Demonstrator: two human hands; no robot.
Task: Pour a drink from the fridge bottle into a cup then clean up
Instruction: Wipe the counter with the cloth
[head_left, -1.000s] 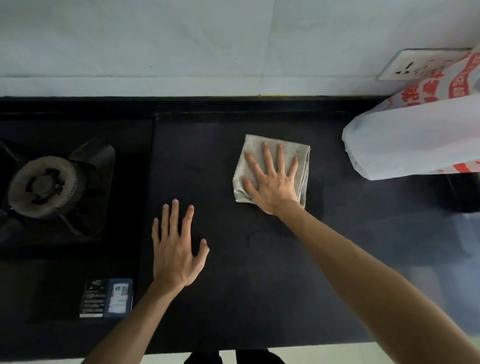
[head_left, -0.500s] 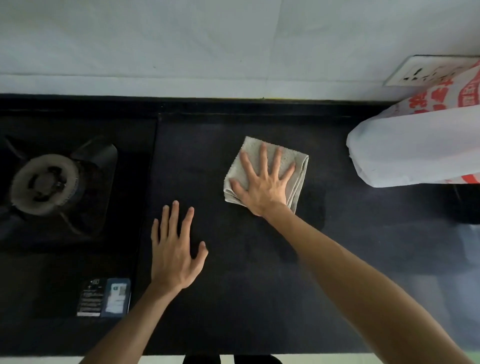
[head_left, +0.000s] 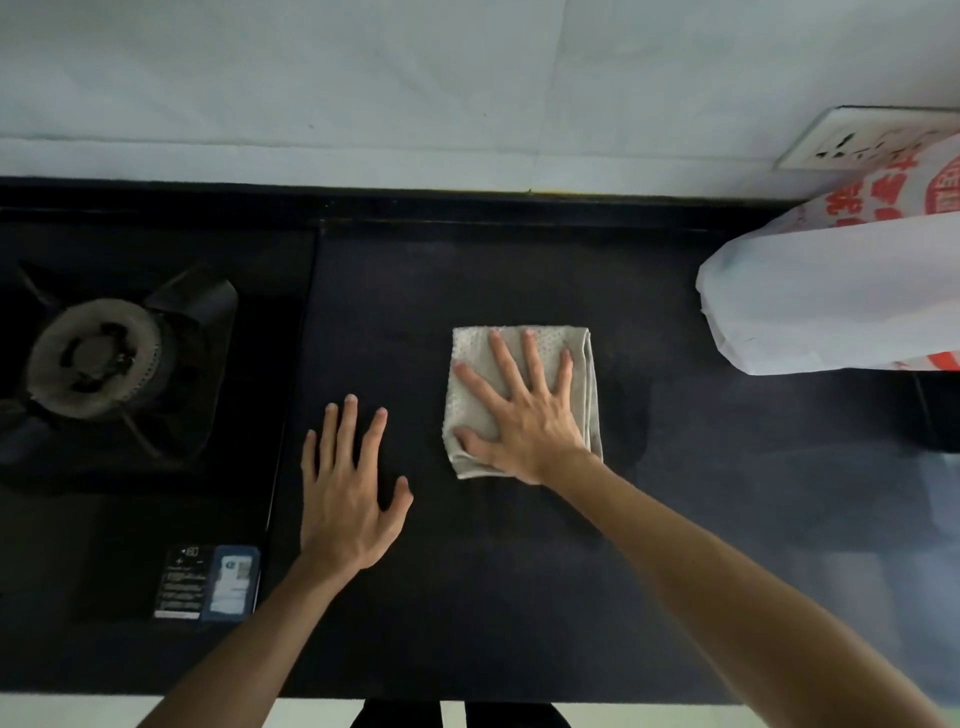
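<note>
Risk lay mostly at the edges of the dark, matte stone countertop (head_left: 519, 571) as the person wiped it down: a wide sweep to the right could have caught the white plastic shopping bag with red print (head_left: 831, 312) lying near, while one to the left might have carried the cloth over the seam onto the black glass gas hob (head_left: 156, 519) and its round metal burner (head_left: 93, 358). The folded, pale grey, dimpled cleaning cloth (head_left: 470, 395) lay flat at mid-counter, well apart from both, one folded edge showing along its right side. The right hand (head_left: 524, 415) pressed it down with fingers splayed and flat, gripping nothing, so the folds could have slipped or bunched under a hard push. The left hand (head_left: 348, 499) rested open on bare counter just beside the cloth. No bottle or cup was in view.
</note>
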